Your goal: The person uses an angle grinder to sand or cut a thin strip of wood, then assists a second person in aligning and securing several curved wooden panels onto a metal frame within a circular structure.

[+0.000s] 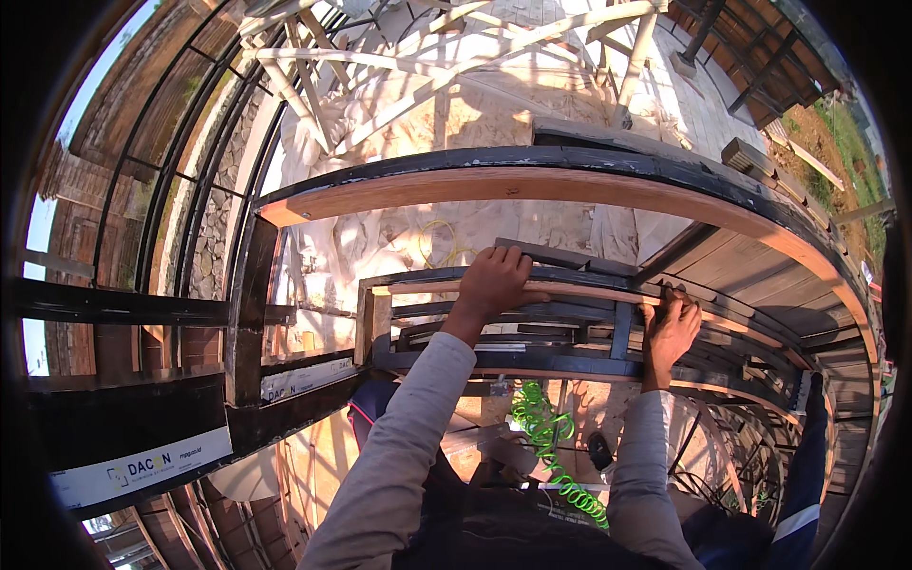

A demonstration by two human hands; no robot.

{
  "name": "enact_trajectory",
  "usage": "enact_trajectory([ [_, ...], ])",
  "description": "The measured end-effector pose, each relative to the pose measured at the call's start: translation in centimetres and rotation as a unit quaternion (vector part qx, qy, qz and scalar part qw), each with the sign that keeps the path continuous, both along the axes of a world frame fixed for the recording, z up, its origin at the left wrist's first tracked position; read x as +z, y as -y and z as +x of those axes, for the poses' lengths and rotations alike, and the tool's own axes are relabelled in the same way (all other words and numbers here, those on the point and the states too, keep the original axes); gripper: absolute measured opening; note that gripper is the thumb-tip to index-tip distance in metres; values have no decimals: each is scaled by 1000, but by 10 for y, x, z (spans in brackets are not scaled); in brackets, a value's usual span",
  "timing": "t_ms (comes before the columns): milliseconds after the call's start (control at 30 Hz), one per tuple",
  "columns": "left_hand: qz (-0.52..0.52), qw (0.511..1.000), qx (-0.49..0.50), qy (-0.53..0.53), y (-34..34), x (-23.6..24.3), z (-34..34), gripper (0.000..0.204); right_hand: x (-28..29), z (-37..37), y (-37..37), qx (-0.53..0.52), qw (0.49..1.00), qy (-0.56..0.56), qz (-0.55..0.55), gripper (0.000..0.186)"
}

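Note:
Both hands are on a curved, layered frame with dark rails (589, 365) and a pale reddish wooden strip (589, 294). My left hand (496, 285) curls over the top rail and strip at the middle, thumb along the strip. Further right, my right hand (673, 328) grips the same strip, fingers bent over its upper edge. A dark narrow board (570, 256) lies just behind the hands. Above them spans a larger curved beam (513, 190), black on top with a reddish wooden face. A bright green coiled hose (546, 437) hangs below the frame.
Dark railings (133, 299) and a post (242, 313) stand at the left, with white-labelled black panels (133, 399). Pale timber scaffolding (446, 57) stands beyond over a sheet-covered floor (399, 133). Dark slats (760, 285) curve down the right. A gap under the frame shows a lower level.

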State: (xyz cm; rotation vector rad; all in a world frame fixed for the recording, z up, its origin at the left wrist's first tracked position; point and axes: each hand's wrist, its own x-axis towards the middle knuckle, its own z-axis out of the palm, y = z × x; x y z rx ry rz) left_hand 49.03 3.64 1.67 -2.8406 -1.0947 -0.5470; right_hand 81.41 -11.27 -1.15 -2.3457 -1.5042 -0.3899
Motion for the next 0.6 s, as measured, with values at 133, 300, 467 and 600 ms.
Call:
enact_trajectory([
  [133,1,1000,4,1,2,0,1,67,-4,2,0,2,1000,27,11,63],
  [300,-8,999,17,-41,6,7,1,69,3,-1,0,7,1000,29,9,61],
  [467,1,999,18,-32,11,10,-1,73,12,-5,2,19,999,29,-17,64],
  [600,5,1000,15,-19,10,8,-3,75,16,-9,4,23,999,31,-19,64],
])
